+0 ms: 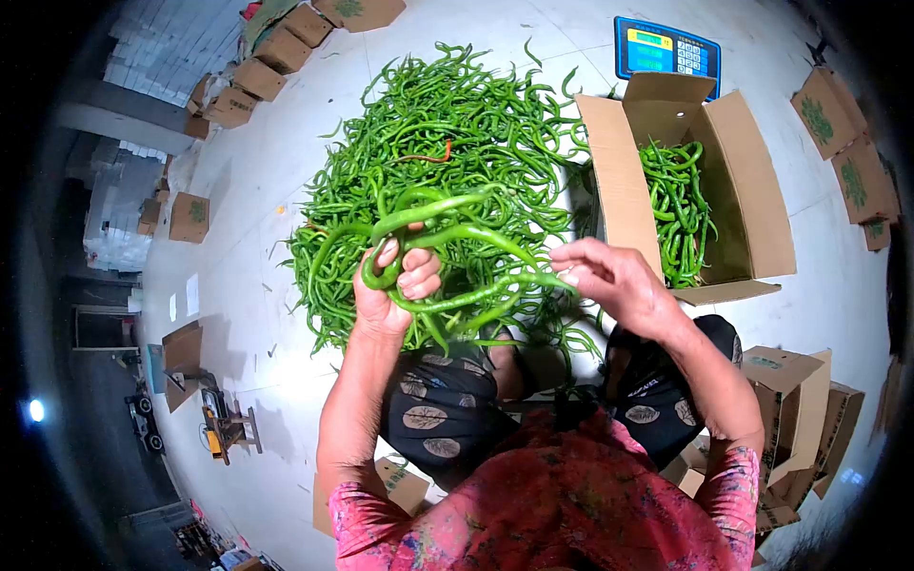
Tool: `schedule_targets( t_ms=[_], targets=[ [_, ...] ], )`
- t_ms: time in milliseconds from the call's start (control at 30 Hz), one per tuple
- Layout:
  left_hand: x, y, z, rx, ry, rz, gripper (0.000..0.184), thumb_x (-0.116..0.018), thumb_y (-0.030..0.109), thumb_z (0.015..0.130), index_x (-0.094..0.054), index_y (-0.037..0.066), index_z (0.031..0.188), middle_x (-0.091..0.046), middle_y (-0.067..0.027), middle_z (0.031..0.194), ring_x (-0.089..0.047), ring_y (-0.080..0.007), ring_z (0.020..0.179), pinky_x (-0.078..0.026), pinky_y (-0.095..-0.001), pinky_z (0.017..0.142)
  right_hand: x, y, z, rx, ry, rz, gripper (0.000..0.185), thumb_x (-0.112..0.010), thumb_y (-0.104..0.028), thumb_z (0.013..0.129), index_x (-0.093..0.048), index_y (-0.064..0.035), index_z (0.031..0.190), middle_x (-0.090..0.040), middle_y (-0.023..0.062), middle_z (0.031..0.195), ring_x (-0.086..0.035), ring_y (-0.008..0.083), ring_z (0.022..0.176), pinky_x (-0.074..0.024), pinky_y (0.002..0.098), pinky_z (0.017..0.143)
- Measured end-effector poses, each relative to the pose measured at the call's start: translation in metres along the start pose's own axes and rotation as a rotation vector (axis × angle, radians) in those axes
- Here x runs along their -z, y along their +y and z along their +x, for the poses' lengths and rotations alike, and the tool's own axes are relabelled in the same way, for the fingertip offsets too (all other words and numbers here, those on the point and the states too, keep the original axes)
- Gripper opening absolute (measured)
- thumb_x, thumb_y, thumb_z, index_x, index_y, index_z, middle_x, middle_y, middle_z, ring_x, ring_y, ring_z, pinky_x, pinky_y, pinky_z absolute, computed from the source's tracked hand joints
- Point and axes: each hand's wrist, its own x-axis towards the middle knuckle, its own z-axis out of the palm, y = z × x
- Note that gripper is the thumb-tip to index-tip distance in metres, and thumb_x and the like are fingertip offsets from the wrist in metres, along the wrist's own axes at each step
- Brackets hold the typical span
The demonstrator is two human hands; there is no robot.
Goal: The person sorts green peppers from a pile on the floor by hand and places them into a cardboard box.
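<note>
My left hand [395, 281] is wrapped round a bunch of long, curved green peppers [447, 228], held up over the pile. My right hand [609, 281] is just right of the bunch, its thumb and fingertips closed at the tip of one long pepper. Whether it pinches that tip firmly is hard to see. Below and beyond both hands spreads a large pile of green peppers [447, 114] on the pale floor, with one red pepper [428, 155] among them. An open cardboard box [762, 190] on the right holds more green peppers [676, 209].
A blue-framed scale display [666, 52] stands behind the open box. Empty cartons [785, 390] lie at my lower right, and more boxes [283, 48] line the upper left. A small stool-like object [228, 428] stands at left. My knees are below my hands.
</note>
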Motion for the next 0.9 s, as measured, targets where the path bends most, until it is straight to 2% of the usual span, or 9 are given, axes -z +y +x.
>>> schedule_targets(
  t_ms=[67,200,367,433,567,633,700,867,900],
  targets=[
    [-0.004,-0.006,-0.003,0.000,-0.050,-0.029,0.036,-0.059,0.021,0.088,-0.053,0.001,0.118,-0.039,-0.0016,0.070,-0.039,-0.0107,0.056,-0.033,-0.0225,0.046,0.003,-0.008,0.006,-0.082,-0.035,0.064,0.032,-0.055,-0.023,0.095,-0.059,0.0003,0.117,-0.064,0.0041,0.098,-0.058,0.0120,0.093,-0.0467,0.0281,0.086],
    [-0.011,-0.018,0.001,0.013,-0.088,-0.098,0.034,-0.059,0.021,0.089,-0.053,0.003,0.118,-0.037,-0.0011,0.069,-0.039,-0.0105,0.056,-0.032,-0.0224,0.046,-0.005,-0.007,0.018,0.004,-0.034,0.197,0.033,-0.053,-0.025,0.097,-0.060,0.0008,0.116,-0.063,0.0042,0.101,-0.057,0.0107,0.094,-0.0460,0.0275,0.086],
    [-0.012,-0.026,0.010,-0.038,-0.128,-0.182,0.030,-0.057,0.021,0.092,-0.055,0.003,0.116,-0.040,-0.0023,0.072,-0.039,-0.0105,0.057,-0.034,-0.0223,0.046,0.006,0.016,0.035,-0.219,-0.153,0.733,0.032,-0.045,-0.023,0.099,-0.056,-0.0032,0.121,-0.061,0.0080,0.115,-0.056,0.0141,0.106,-0.0473,0.0279,0.083],
    [-0.014,-0.023,0.014,-0.055,-0.149,-0.248,0.030,-0.055,0.021,0.093,-0.055,0.002,0.116,-0.041,-0.0031,0.074,-0.039,-0.0106,0.058,-0.035,-0.0225,0.047,0.001,0.032,0.037,-0.202,-0.040,0.580,0.033,-0.045,-0.021,0.099,-0.054,-0.0028,0.124,-0.060,0.0086,0.121,-0.055,0.0138,0.108,-0.0477,0.0279,0.083],
    [-0.021,-0.026,0.025,-0.110,-0.162,-0.275,0.029,-0.054,0.021,0.094,-0.055,0.000,0.114,-0.043,-0.0033,0.075,-0.039,-0.0102,0.060,-0.036,-0.0233,0.048,-0.021,0.011,0.033,-0.047,-0.407,0.344,0.059,-0.070,-0.029,0.083,-0.048,-0.0070,0.133,-0.054,0.0076,0.130,-0.051,0.0186,0.117,-0.0430,0.0377,0.093],
    [-0.026,-0.029,0.029,-0.146,-0.123,-0.255,0.027,-0.055,0.020,0.093,-0.056,0.001,0.113,-0.043,-0.0030,0.075,-0.040,-0.0100,0.060,-0.036,-0.0227,0.049,-0.048,0.019,0.036,0.168,-0.435,0.084,0.064,-0.075,-0.030,0.077,-0.049,-0.0051,0.130,-0.056,0.0121,0.126,-0.052,0.0242,0.115,-0.0430,0.0398,0.094],
    [-0.025,-0.031,0.034,-0.159,-0.087,-0.294,0.027,-0.054,0.020,0.093,-0.055,0.000,0.113,-0.043,-0.0029,0.075,-0.039,-0.0101,0.060,-0.036,-0.0225,0.050,-0.067,0.022,0.036,0.417,-0.308,-0.111,0.051,-0.069,-0.038,0.076,-0.056,-0.0045,0.112,-0.061,0.0154,0.102,-0.058,0.0307,0.102,-0.0454,0.0388,0.087],
    [-0.021,-0.031,0.042,-0.197,-0.065,-0.274,0.028,-0.052,0.021,0.095,-0.054,0.000,0.113,-0.041,-0.0029,0.076,-0.039,-0.0113,0.062,-0.036,-0.0235,0.053,-0.064,0.003,0.038,0.115,-0.392,0.213,0.040,-0.054,-0.036,0.089,-0.055,0.0005,0.105,-0.066,0.0118,0.092,-0.064,0.0229,0.088,-0.0483,0.0355,0.081],
    [-0.015,-0.026,0.042,-0.228,-0.055,-0.256,0.029,-0.051,0.021,0.095,-0.053,0.000,0.114,-0.041,-0.0029,0.077,-0.038,-0.0114,0.063,-0.036,-0.0240,0.054,-0.064,0.013,0.038,0.135,-0.428,0.436,0.040,-0.047,-0.032,0.095,-0.051,0.0026,0.114,-0.065,0.0147,0.099,-0.064,0.0219,0.092,-0.0482,0.0341,0.084]
  ],
)
